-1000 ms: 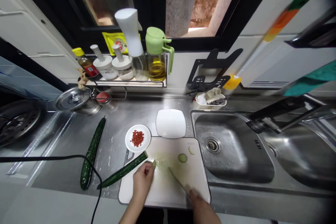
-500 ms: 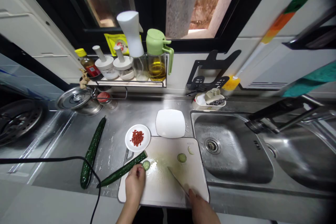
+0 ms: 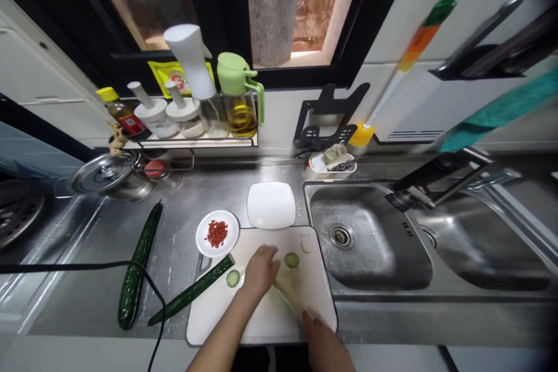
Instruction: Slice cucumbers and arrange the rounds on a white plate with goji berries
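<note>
My left hand (image 3: 261, 270) is over the middle of the white cutting board (image 3: 209, 319), slightly blurred, its fingers apart and pointing at a small stack of cucumber slices (image 3: 292, 260). Nothing shows between those fingers. In my right hand (image 3: 322, 337) is the handle of a knife (image 3: 286, 296), its blade low over the board and angled to the upper left. A single cucumber slice (image 3: 233, 278) lies left of my left hand, near the cut end of a cucumber (image 3: 196, 290) that reaches off the board's left edge. A thin pale-green sliver (image 3: 306, 246) lies by the upper right corner.
A small plate of red pieces (image 3: 217, 233) and a white dish (image 3: 271, 204) stand behind the board. A whole cucumber (image 3: 138, 270) lies left, crossed by a black cable (image 3: 87, 268). The sink (image 3: 370, 244) is right; bottles and jars (image 3: 187, 116) line a rack at the back.
My left hand has left the cucumber and moved right across the board toward the stacked slices. The single slice stays behind. My right hand keeps the knife; the view has shifted slightly.
</note>
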Motion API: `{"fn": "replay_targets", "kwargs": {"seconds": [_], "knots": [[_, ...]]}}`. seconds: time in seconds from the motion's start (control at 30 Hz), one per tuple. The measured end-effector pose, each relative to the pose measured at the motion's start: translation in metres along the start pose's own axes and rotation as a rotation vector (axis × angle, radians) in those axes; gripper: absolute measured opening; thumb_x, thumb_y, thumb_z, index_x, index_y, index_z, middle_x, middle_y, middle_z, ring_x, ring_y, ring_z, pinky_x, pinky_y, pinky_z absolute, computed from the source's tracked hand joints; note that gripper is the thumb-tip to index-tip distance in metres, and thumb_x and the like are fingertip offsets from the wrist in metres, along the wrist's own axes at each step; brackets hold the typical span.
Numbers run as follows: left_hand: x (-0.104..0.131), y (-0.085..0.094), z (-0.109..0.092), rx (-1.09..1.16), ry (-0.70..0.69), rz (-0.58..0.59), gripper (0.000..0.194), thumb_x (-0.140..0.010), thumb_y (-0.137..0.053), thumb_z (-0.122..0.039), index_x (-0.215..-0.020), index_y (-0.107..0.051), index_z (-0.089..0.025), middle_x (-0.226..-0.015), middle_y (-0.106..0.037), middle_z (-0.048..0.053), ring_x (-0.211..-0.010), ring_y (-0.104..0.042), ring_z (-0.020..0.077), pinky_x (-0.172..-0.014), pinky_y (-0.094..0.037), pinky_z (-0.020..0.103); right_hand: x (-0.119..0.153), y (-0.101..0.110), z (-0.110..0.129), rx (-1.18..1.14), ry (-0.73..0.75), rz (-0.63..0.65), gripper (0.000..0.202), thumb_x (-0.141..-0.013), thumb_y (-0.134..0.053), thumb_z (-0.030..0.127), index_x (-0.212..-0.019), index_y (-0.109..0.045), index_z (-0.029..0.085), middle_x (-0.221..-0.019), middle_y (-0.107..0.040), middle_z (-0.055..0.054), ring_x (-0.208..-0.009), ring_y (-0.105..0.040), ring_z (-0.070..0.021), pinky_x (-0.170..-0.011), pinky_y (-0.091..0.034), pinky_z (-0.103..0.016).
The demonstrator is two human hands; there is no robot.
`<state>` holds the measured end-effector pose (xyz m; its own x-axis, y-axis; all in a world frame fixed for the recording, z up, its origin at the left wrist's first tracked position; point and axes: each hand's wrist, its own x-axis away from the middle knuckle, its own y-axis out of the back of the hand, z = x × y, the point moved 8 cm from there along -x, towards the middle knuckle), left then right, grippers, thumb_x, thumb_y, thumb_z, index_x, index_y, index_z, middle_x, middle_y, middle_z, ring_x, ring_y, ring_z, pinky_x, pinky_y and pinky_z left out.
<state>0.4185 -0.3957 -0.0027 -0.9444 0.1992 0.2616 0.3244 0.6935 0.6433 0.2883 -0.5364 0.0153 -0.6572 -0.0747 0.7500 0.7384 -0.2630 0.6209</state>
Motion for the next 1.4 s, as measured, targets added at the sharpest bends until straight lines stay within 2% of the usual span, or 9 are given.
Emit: {"fn": "replay_targets", "kwargs": {"seconds": [0.13,0.23,0.53,0.73,0.9,1.07,1.2,1.3,1.4], "knots": [[-0.02,-0.029,-0.02,-0.162,0.011,0.194,0.038,-0.077,-0.054,-0.016,-0.114,-0.06,-0.019,-0.112,-0.058,0.008,-0.103,-0.055,0.0194,-0.089,-0.042,0.027,0.0,0.0,-0.001,0.003,-0.024,0.003,0.059,-0.081,-0.019,-0.005,-0.129,-0.05,0.012,-0.122,-0.061,-0.017,-0.108,-0.06,-0.0189,-0.087,-0.046,-0.028],[-0.023,-0.039,-0.026,-0.224,0.011,0.26,0.032,-0.079,-0.051,-0.015,-0.108,-0.062,-0.021,-0.109,-0.057,0.007,-0.101,-0.055,0.0189,-0.086,-0.041,0.026,0.0,-0.003,-0.003,0.009,-0.038,0.005,0.061,-0.08,-0.02,-0.005,-0.13,-0.049,0.014,-0.121,-0.062,-0.015,-0.108,-0.06,-0.0195,-0.085,-0.047,-0.028],[-0.02,-0.039,-0.031,-0.212,-0.06,0.216,0.027,-0.077,-0.05,-0.011,-0.099,-0.061,-0.022,-0.106,-0.057,0.004,-0.1,-0.054,0.0167,-0.084,-0.04,0.025,-0.005,-0.013,-0.007,0.014,-0.036,-0.004,0.063,-0.079,-0.02,-0.006,-0.131,-0.048,0.015,-0.116,-0.064,-0.015,-0.101,-0.063,-0.0196,-0.081,-0.048,-0.029],[-0.023,-0.039,-0.029,-0.136,-0.033,0.18,0.013,-0.078,-0.053,-0.015,-0.084,-0.063,-0.019,-0.089,-0.062,0.004,-0.088,-0.056,0.0169,-0.077,-0.04,0.025,-0.003,-0.009,-0.005,0.031,-0.025,0.01,0.062,-0.08,-0.021,-0.005,-0.133,-0.046,0.013,-0.12,-0.062,-0.016,-0.105,-0.061,-0.0202,-0.085,-0.047,-0.029],[-0.015,-0.026,-0.013,-0.029,0.062,0.111,0.013,-0.077,-0.052,-0.016,-0.078,-0.064,-0.019,-0.069,-0.062,-0.001,-0.066,-0.055,0.0118,-0.063,-0.037,0.021,-0.002,-0.005,-0.003,0.017,-0.022,0.002,0.063,-0.079,-0.021,-0.006,-0.131,-0.049,0.014,-0.119,-0.063,-0.015,-0.105,-0.062,-0.0189,-0.084,-0.047,-0.027],[0.007,-0.004,0.024,0.108,0.227,-0.04,0.015,-0.074,-0.051,-0.012,-0.071,-0.064,-0.018,-0.061,-0.059,-0.004,-0.06,-0.054,0.0085,-0.06,-0.036,0.018,0.001,-0.001,-0.006,-0.034,-0.002,-0.011,0.058,-0.08,-0.022,-0.004,-0.127,-0.051,0.012,-0.114,-0.065,-0.016,-0.103,-0.062,-0.0211,-0.083,-0.048,-0.03],[0.025,0.004,0.05,0.084,0.335,-0.102,0.017,-0.074,-0.053,-0.014,-0.082,-0.067,-0.019,-0.059,-0.06,-0.005,-0.058,-0.054,0.0092,-0.059,-0.035,0.018,0.005,0.002,-0.01,-0.085,-0.001,-0.002,0.048,-0.085,-0.025,0.003,-0.117,-0.057,0.017,-0.109,-0.067,-0.012,-0.102,-0.063,-0.0192,-0.082,-0.046,-0.027],[0.033,0.006,0.056,0.035,0.357,-0.107,0.017,-0.077,-0.053,-0.017,-0.084,-0.067,-0.021,-0.058,-0.06,-0.005,-0.056,-0.054,0.0096,-0.058,-0.033,0.018,0.004,0.005,-0.006,-0.086,0.001,-0.007,0.046,-0.084,-0.025,0.002,-0.115,-0.057,0.015,-0.105,-0.069,-0.013,-0.099,-0.064,-0.0195,-0.079,-0.046,-0.027],[0.036,0.009,0.052,-0.017,0.328,-0.115,0.015,-0.081,-0.05,-0.021,-0.077,-0.065,-0.022,-0.058,-0.06,-0.004,-0.056,-0.053,0.0095,-0.058,-0.031,0.018,-0.001,0.009,0.003,-0.054,0.018,-0.04,0.049,-0.083,-0.022,-0.001,-0.115,-0.057,0.012,-0.104,-0.069,-0.014,-0.096,-0.065,-0.0207,-0.077,-0.047,-0.029]]}}
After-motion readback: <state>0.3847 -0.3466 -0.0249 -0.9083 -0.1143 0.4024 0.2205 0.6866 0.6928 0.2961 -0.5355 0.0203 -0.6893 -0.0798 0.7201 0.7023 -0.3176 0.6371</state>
